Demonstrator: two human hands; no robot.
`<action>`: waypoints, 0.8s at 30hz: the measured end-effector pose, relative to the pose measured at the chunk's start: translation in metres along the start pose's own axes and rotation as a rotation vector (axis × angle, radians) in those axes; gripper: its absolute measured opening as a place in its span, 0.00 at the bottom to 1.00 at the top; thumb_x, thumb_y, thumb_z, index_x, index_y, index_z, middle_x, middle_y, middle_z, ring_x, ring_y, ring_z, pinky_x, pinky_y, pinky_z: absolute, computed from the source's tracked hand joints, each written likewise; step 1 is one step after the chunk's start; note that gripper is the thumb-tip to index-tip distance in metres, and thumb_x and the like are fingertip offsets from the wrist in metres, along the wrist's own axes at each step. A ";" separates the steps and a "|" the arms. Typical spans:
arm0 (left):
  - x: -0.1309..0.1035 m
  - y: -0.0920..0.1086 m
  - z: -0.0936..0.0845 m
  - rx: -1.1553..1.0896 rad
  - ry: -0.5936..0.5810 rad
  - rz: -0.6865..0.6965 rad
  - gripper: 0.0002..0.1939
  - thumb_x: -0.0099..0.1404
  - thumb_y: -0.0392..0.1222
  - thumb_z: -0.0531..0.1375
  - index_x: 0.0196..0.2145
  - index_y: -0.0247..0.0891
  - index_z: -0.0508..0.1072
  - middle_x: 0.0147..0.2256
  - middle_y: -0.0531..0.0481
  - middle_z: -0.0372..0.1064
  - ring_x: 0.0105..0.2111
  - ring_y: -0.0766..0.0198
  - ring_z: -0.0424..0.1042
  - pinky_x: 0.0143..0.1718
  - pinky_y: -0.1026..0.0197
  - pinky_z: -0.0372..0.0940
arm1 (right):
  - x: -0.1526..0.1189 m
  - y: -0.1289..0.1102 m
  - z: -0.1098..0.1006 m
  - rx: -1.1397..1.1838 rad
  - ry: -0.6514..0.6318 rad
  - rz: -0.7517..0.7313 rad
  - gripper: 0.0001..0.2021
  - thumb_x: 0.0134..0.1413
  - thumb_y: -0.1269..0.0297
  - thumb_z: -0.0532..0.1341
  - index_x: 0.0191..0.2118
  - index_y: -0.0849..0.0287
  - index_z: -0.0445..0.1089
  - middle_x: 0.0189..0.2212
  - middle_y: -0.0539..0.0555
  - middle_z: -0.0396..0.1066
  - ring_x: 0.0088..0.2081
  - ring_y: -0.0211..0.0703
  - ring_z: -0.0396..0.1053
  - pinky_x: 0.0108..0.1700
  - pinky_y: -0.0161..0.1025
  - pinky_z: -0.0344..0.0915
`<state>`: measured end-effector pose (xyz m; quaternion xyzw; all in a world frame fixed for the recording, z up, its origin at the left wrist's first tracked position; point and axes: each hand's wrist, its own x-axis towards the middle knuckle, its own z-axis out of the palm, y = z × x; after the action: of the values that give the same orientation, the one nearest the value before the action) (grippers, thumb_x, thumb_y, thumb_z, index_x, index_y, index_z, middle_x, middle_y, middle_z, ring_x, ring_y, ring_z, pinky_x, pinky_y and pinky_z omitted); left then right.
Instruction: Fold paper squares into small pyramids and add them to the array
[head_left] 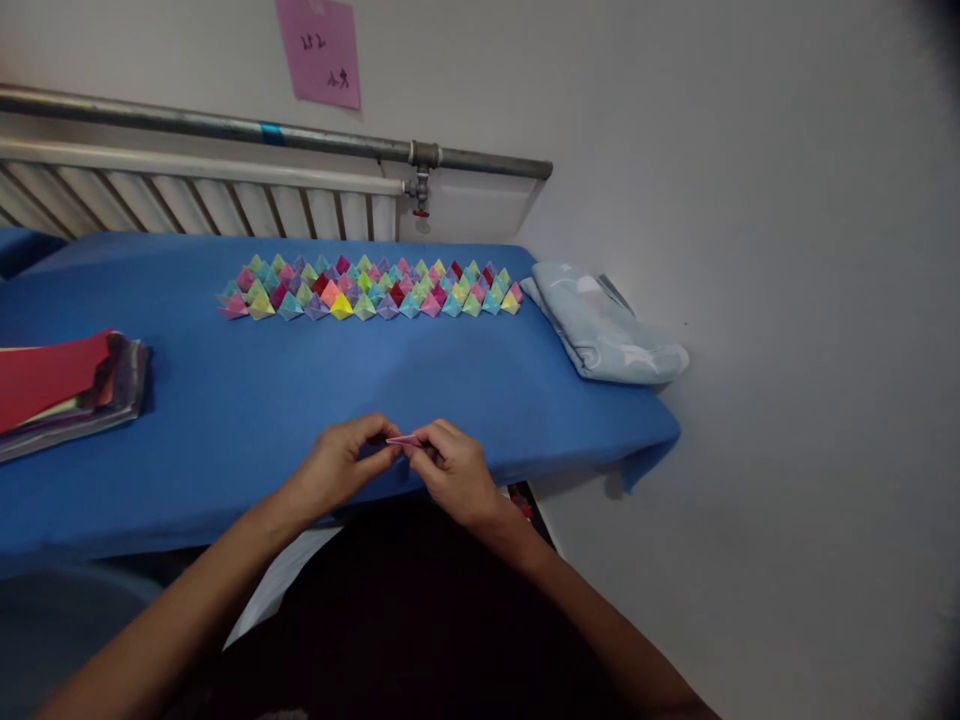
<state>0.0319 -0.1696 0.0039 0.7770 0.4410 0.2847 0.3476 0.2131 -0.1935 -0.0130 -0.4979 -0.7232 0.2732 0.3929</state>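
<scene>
A small folded pink paper (403,441) is pinched between both hands above the front edge of the blue-covered table (262,410). My left hand (346,462) grips its left end with thumb and fingertips. At its right end, my right hand (456,468) has thumb and curled fingers closed on the paper. Farther back on the table, several small folded paper pieces (364,307) in many colours stand in close rows.
A stack of coloured paper (56,385) in a clear sleeve lies at the left. At the table's right end rests a folded light blue cloth (611,330). Behind the table are a radiator (247,205), a metal pipe (180,120) and a wall with a pink note (321,55).
</scene>
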 end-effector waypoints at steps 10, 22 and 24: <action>0.003 -0.032 0.023 0.703 0.219 0.522 0.12 0.72 0.36 0.50 0.33 0.38 0.71 0.33 0.48 0.74 0.33 0.62 0.69 0.38 0.57 0.60 | 0.003 0.030 0.006 -0.624 -0.070 -0.397 0.10 0.65 0.69 0.54 0.43 0.58 0.73 0.38 0.55 0.74 0.37 0.45 0.65 0.40 0.43 0.55; -0.018 -0.037 0.027 0.571 0.196 0.449 0.08 0.71 0.38 0.53 0.43 0.40 0.72 0.41 0.49 0.77 0.41 0.62 0.74 0.52 0.52 0.58 | -0.010 0.029 0.002 -0.480 -0.128 -0.304 0.11 0.68 0.64 0.52 0.45 0.58 0.71 0.43 0.55 0.76 0.42 0.45 0.65 0.44 0.43 0.54; -0.018 -0.040 0.028 0.566 0.196 0.444 0.08 0.70 0.38 0.54 0.42 0.40 0.72 0.41 0.50 0.77 0.41 0.62 0.74 0.52 0.52 0.58 | -0.010 0.030 0.002 -0.469 -0.117 -0.304 0.11 0.68 0.63 0.52 0.44 0.58 0.71 0.43 0.54 0.76 0.42 0.45 0.65 0.44 0.42 0.55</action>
<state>0.0254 -0.1785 -0.0465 0.8882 0.3539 0.2930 0.0049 0.2287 -0.1922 -0.0411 -0.4443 -0.8546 0.0646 0.2609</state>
